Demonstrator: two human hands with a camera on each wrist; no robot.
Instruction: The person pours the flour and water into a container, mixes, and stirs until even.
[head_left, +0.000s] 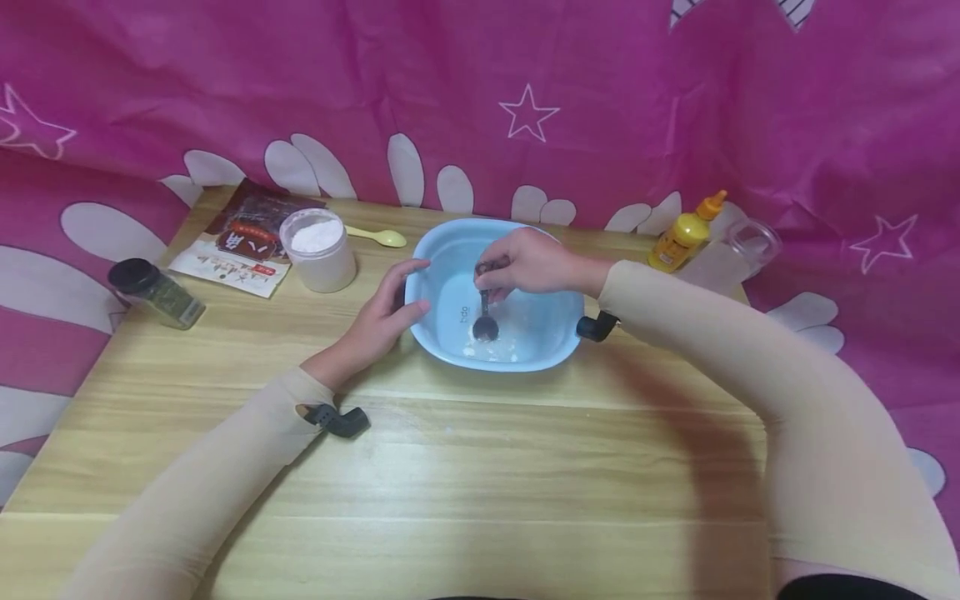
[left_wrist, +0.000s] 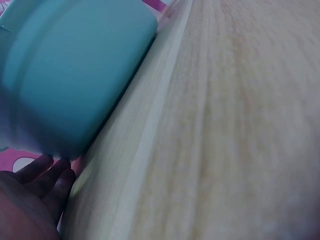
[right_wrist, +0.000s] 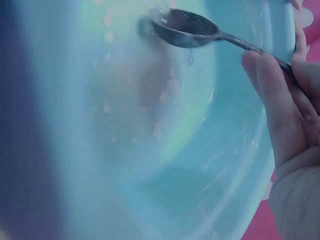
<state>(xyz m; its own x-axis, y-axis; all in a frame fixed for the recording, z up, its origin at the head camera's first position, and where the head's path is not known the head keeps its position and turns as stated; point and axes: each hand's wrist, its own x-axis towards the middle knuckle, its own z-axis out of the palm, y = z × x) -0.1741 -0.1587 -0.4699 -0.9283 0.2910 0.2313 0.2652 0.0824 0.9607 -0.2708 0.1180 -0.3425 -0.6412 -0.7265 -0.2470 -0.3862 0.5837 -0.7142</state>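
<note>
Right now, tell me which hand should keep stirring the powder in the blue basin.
Right. The right hand already grips the spoon inside the blue basin; the left hand steadies its rim.

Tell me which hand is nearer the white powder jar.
Left. The left hand rests on the basin's near wall, beside the jar; the right hand holds a spoon over the basin.
</note>
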